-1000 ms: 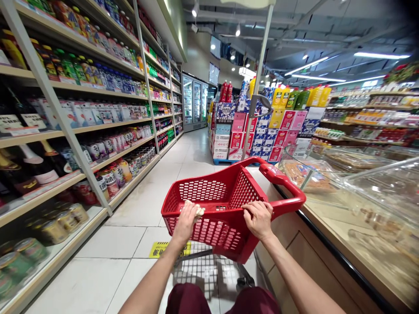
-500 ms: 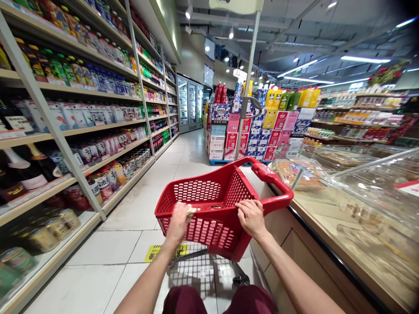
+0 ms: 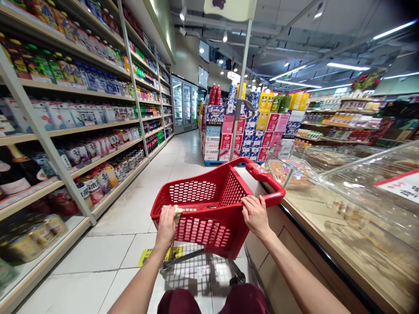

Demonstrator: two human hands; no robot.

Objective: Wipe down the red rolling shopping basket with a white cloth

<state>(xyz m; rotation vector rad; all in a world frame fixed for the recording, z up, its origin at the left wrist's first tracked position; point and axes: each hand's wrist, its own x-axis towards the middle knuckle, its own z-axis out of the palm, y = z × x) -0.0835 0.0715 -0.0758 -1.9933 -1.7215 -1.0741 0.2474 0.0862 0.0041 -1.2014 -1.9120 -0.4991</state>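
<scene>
A red plastic shopping cart [image 3: 206, 226] with perforated basket walls stands sideways in front of me. My left hand [image 3: 166, 224] is closed on a crumpled pale cloth [image 3: 177, 213], pressed against the near rim of the basket towards its left end. Further right, my right hand [image 3: 255, 214] is wrapped over the same rim, close to where the red handle [image 3: 270, 183] joins. Its fingertips curl over the edge. Nothing shows inside the basket apart from its own slotted floor.
Shelves of drinks [image 3: 94, 144] line the left side. On the right, a glass-covered food counter [image 3: 327, 226] comes close to the cart. Stacked drink cartons [image 3: 248, 135] and a signpost [image 3: 240, 87] stand ahead. A yellow floor sticker [image 3: 145, 257] lies beneath the cart.
My left hand has slid left along the rim with the cloth. My right hand has shifted right, nearer the handle. The whole scene sits slightly further left in view.
</scene>
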